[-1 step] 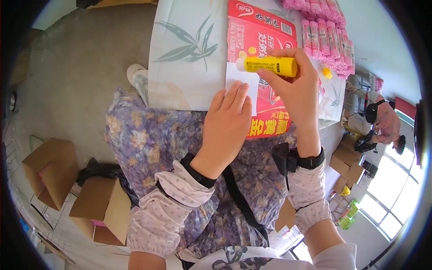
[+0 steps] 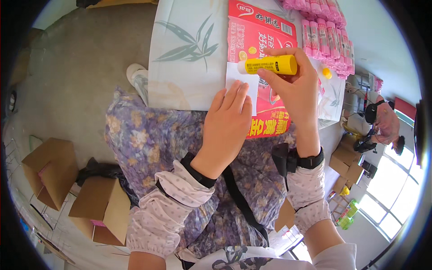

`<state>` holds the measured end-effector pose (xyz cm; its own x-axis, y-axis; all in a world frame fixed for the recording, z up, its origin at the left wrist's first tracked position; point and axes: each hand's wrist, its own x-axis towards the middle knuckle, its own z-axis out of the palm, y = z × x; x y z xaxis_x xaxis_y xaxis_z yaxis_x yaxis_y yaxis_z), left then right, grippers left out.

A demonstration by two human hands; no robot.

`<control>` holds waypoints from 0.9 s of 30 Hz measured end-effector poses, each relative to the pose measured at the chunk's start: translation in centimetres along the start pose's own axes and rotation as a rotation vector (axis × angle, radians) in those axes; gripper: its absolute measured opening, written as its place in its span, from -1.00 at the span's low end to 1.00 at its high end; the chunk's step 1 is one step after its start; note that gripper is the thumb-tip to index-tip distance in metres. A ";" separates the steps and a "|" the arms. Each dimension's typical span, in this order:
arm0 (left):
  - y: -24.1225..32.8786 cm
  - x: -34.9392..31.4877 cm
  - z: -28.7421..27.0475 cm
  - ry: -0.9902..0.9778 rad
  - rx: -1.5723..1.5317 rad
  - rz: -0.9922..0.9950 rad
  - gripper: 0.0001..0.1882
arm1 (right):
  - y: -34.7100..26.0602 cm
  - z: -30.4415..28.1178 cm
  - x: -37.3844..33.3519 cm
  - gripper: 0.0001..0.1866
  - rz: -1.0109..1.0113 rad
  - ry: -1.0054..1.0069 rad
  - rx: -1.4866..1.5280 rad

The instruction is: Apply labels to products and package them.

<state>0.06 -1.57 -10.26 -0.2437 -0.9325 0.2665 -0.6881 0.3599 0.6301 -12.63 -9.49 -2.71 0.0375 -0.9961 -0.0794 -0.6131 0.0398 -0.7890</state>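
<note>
My right hand (image 2: pixel 294 85) grips a yellow glue stick (image 2: pixel 274 65) lying almost sideways. Its white tip points left, at the upper edge of a small white paper (image 2: pixel 245 90). Whether the tip touches the paper I cannot tell for certain. Flat on that paper, my left hand (image 2: pixel 229 119) presses with stretched fingers and covers its lower part. Beneath the paper lies a red printed cardboard sheet (image 2: pixel 265 31), whose near end reaches over the table edge. A small yellow cap (image 2: pixel 327 73) rests to the right of my right hand.
Stacked pink-wrapped rolls (image 2: pixel 324 38) fill the table's far right. The table (image 2: pixel 184 85) has a pale leaf-patterned cover. Open cardboard boxes (image 2: pixel 101 209) stand on the floor at left. Another person (image 2: pixel 384 119) is at the right, near more cartons (image 2: pixel 346 157).
The glue stick's white tip has shifted very slightly toward me. My left hand has stayed in place on the paper.
</note>
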 end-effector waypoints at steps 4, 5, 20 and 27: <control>0.0 0.0 0.1 -0.004 0.029 0.010 -0.71 | 1.1 2.2 -0.2 -0.55 -0.096 0.125 0.135; -0.1 -0.1 0.1 0.004 0.043 0.026 -0.70 | 1.1 2.4 -0.4 -0.55 -0.097 0.125 0.133; 0.3 0.0 0.3 -0.014 0.027 -0.017 -0.72 | 0.5 4.5 0.4 -0.61 -0.338 0.079 -0.310; 0.3 -0.1 -0.1 -0.037 0.032 -0.040 -0.70 | 1.0 3.2 -0.7 -0.53 -0.228 0.192 -0.081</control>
<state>-0.05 -1.43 -10.05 -0.2400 -0.9469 0.2140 -0.7193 0.3215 0.6159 -10.79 -8.54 -5.40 0.0359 -0.9755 0.2172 -0.6671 -0.1852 -0.7215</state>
